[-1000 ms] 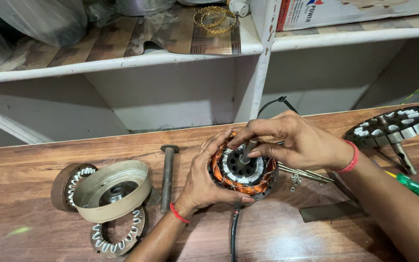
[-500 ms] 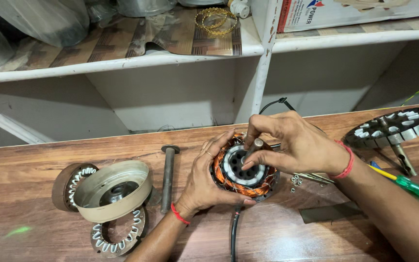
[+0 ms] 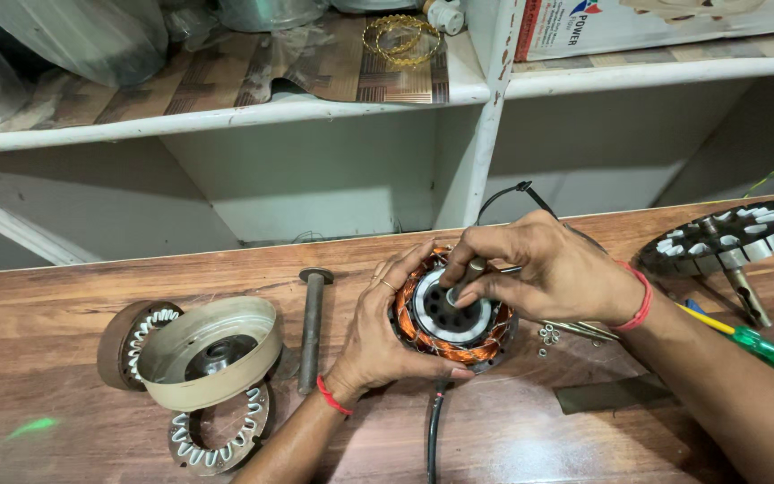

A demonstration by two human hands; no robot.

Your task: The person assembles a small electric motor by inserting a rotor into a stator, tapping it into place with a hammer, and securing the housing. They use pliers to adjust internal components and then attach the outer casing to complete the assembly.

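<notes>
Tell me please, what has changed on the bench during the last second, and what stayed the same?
The right hand shifted its fingers on the short metal shaft at the middle of the copper-wound stator, gripping it from above. The left hand kept holding the stator's left side. The cream motor cover, the long bolt and the green screwdriver did not move.

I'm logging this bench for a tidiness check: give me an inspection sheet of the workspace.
Surface: wooden bench, worn.
Job's things: copper-wound stator with a shaft at its centre.
Clutter: cream motor cover, steel bolt, green screwdriver, rotor ring, small nuts.
Grippers: left hand cups the stator; right hand pinches the shaft.
Cables: black cable runs from the stator.
Surroundings: white shelves.
</notes>
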